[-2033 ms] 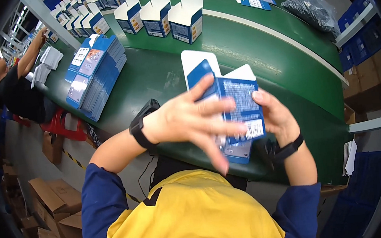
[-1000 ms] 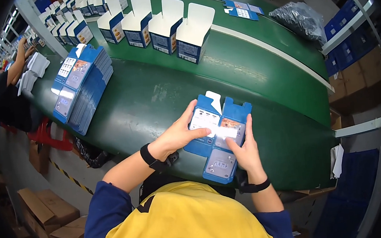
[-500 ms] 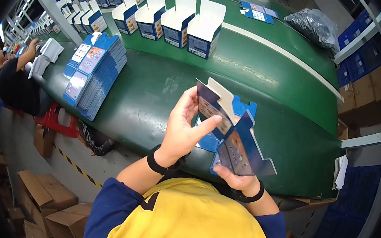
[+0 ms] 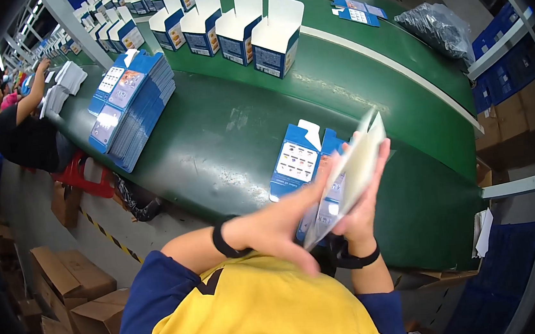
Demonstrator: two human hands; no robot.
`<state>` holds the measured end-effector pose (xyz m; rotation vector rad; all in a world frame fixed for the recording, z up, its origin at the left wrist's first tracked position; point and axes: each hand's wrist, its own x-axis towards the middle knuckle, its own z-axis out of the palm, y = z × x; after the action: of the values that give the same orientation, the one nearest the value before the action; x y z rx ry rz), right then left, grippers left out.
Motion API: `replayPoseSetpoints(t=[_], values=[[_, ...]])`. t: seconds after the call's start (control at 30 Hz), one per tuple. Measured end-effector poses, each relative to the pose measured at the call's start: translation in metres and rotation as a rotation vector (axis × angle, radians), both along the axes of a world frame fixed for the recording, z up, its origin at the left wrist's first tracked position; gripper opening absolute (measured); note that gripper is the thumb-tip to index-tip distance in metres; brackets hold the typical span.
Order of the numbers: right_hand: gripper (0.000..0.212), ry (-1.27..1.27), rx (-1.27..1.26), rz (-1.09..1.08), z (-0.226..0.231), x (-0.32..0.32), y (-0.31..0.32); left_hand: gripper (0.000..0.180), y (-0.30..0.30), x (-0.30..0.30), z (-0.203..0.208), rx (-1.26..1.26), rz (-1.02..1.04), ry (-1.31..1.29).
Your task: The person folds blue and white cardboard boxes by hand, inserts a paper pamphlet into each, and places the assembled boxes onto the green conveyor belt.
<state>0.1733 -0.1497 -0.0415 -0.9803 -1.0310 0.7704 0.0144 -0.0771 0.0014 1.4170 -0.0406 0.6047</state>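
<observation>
A partly folded carton point(image 4: 361, 174) stands tilted above the green table, its pale inner side showing, smeared by motion. My right hand point(image 4: 366, 206) is closed round its right side, fingers stretched up along it. On the carton's left side is my left hand point(image 4: 279, 220), thumb spread low and away from the fingers. Motion smears this hand, so I cannot tell whether it grips the carton or only presses it. Beneath the hands a flat blue-and-white printed carton blank point(image 4: 296, 161) lies on the table, partly covered.
A tall stack of flat blue carton blanks point(image 4: 130, 109) stands on the left. Open-topped boxes point(image 4: 276, 47) line the green belt point(image 4: 363, 87) at the back. A grey plastic bag point(image 4: 436, 31) lies back right. A person point(image 4: 19, 126) works at far left.
The carton has been turned upright and folded closer together, its pale inside now showing. My right hand has risen along its right side; the left has moved lower, baring the blank beneath.
</observation>
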Motion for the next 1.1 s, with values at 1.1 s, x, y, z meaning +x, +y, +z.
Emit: replayPoseSetpoints(t=[1.1], values=[[0.088, 0.058, 0.114, -0.021, 0.048, -0.010, -0.009, 0.067, 0.018, -0.001, -0.015, 0.766, 0.407, -0.124]])
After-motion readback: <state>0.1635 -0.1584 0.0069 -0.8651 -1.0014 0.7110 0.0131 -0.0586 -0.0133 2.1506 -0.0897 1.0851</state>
